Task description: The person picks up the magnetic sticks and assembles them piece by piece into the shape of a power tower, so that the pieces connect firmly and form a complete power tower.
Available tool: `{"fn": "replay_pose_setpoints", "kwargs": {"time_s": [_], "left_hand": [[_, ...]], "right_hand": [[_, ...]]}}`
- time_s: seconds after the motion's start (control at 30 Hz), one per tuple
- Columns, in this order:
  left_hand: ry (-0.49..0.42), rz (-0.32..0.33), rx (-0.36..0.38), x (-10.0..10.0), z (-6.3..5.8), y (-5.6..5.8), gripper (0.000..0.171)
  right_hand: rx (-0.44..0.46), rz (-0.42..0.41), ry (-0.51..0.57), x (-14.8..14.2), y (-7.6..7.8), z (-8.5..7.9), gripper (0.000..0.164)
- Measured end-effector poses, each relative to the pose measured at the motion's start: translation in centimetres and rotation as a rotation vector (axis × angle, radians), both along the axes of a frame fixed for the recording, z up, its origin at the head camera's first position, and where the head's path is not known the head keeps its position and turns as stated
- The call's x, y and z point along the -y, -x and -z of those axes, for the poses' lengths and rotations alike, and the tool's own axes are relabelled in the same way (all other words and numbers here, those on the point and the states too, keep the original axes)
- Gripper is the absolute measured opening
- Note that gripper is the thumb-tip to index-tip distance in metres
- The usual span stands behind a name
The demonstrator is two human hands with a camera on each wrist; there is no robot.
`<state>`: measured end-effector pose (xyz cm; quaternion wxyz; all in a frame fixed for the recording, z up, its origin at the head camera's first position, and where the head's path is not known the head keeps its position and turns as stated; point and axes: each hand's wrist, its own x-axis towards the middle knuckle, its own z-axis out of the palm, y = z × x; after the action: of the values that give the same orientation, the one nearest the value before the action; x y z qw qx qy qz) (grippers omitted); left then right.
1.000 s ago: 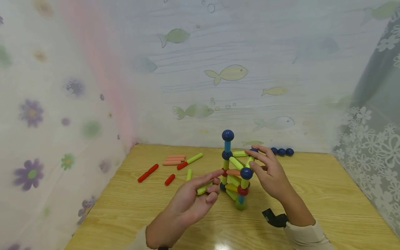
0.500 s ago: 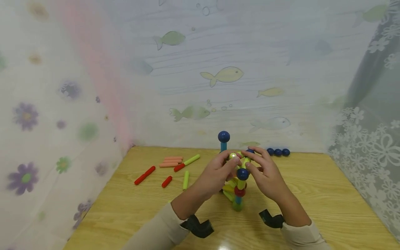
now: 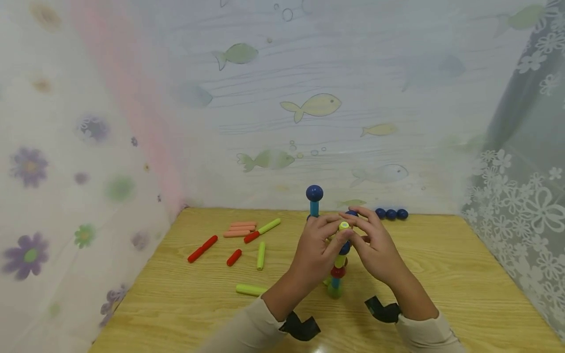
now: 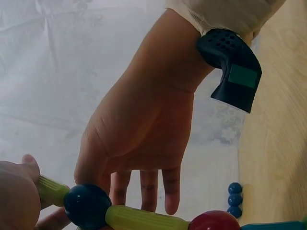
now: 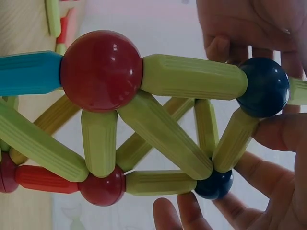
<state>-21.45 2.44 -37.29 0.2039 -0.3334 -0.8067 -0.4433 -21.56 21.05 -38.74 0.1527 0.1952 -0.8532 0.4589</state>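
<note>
A tower of magnetic sticks and balls (image 3: 338,272) stands on the table, partly hidden by both hands. My left hand (image 3: 311,252) pinches a lime-green magnetic stick (image 3: 344,226) standing end-on above the tower's front blue ball (image 5: 264,87). In the right wrist view the stick's lower end (image 5: 298,91) meets that ball. My right hand (image 3: 375,247) grips the tower's top from the right, its fingers at the rear blue ball (image 5: 214,184) and its thumb by the front one. Lime sticks (image 5: 194,76) and red balls (image 5: 102,71) make up the levels below.
Left of the tower lie loose lime sticks (image 3: 261,256), red sticks (image 3: 203,249), several salmon sticks (image 3: 240,234) and a red-and-lime pair (image 3: 262,230). Another lime stick (image 3: 249,289) lies near my left forearm. A row of blue balls (image 3: 391,214) sits at the back right.
My left hand has moved from the tower's left side up to its top, bringing the lime stick onto the front blue ball. My right hand stays at the tower's top.
</note>
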Motion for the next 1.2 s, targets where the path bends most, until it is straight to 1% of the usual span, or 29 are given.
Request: {"fn": "replay_pose_setpoints", "kwargs": {"time_s": [0.07, 0.1, 0.13, 0.2, 0.23, 0.27, 0.3, 0.37, 0.4, 0.47, 0.57, 0.63, 0.73, 0.8, 0.87, 0.93, 1.07, 1.13, 1.2], "left_hand": [[0.0, -0.016, -0.042, 0.0, 0.1, -0.1, 0.036], [0.007, -0.024, -0.049, 0.0, 0.2, -0.1, 0.037], [0.008, -0.026, -0.045, 0.1, 0.3, -0.2, 0.037], [-0.002, -0.03, -0.028, 0.2, 0.5, -0.3, 0.039], [-0.002, -0.035, -0.026, 0.3, 0.6, -0.3, 0.038], [-0.002, -0.044, -0.031, 0.4, 0.7, -0.3, 0.038], [-0.003, -0.055, -0.039, 0.5, 0.8, -0.3, 0.038], [-0.002, -0.08, -0.068, 0.7, 1.0, -0.3, 0.036], [0.004, -0.09, -0.082, 0.8, 1.1, -0.2, 0.035], [0.003, -0.095, -0.085, 0.9, 1.2, -0.1, 0.036], [-0.018, -0.078, -0.062, 0.9, 1.2, -0.1, 0.035], [-0.014, -0.072, -0.061, 0.8, 1.2, -0.1, 0.035], [0.012, -0.083, -0.083, 0.7, 1.1, -0.1, 0.035], [0.035, -0.097, -0.094, 0.6, 1.1, -0.1, 0.035], [0.043, -0.099, -0.083, 0.6, 1.0, -0.2, 0.035], [0.042, -0.092, -0.063, 0.6, 1.0, -0.2, 0.035], [0.053, -0.092, -0.051, 0.6, 0.9, -0.3, 0.034], [0.054, -0.098, -0.051, 0.7, 0.9, -0.4, 0.034], [0.052, -0.102, -0.051, 0.8, 0.8, -0.5, 0.034]], "right_hand": [[-0.006, -0.02, 0.011, -0.1, 0.1, 0.0, 0.039], [-0.004, -0.034, 0.025, -0.2, 0.2, 0.0, 0.039], [-0.002, -0.04, 0.042, -0.5, 0.4, 0.1, 0.039], [0.033, -0.034, 0.104, -1.2, 1.0, 0.4, 0.039], [0.061, -0.01, 0.14, -1.7, 1.4, 0.7, 0.04], [0.099, 0.033, 0.174, -2.3, 2.0, 1.1, 0.04], [0.14, 0.089, 0.193, -2.9, 2.8, 1.5, 0.041], [0.24, 0.201, 0.194, -4.3, 4.5, 2.7, 0.045], [0.293, 0.249, 0.167, -5.0, 5.5, 3.3, 0.049], [0.393, 0.299, 0.086, -6.5, 7.4, 4.7, 0.058], [0.526, 0.278, -0.011, -8.5, 10.0, 6.8, 0.074], [0.567, 0.26, -0.065, -9.5, 11.4, 7.8, 0.082], [0.597, 0.251, -0.141, -10.6, 12.7, 8.5, 0.091], [0.593, 0.253, -0.204, -10.9, 13.1, 8.7, 0.094], [0.602, 0.253, -0.253, -11.1, 13.2, 8.7, 0.095], [0.6, 0.268, -0.265, -11.0, 13.2, 8.7, 0.093], [0.629, 0.313, -0.136, -10.6, 12.7, 8.9, 0.083], [0.641, 0.326, -0.072, -10.5, 12.5, 9.1, 0.086], [0.622, 0.32, -0.077, -10.3, 12.2, 9.2, 0.089]]}}
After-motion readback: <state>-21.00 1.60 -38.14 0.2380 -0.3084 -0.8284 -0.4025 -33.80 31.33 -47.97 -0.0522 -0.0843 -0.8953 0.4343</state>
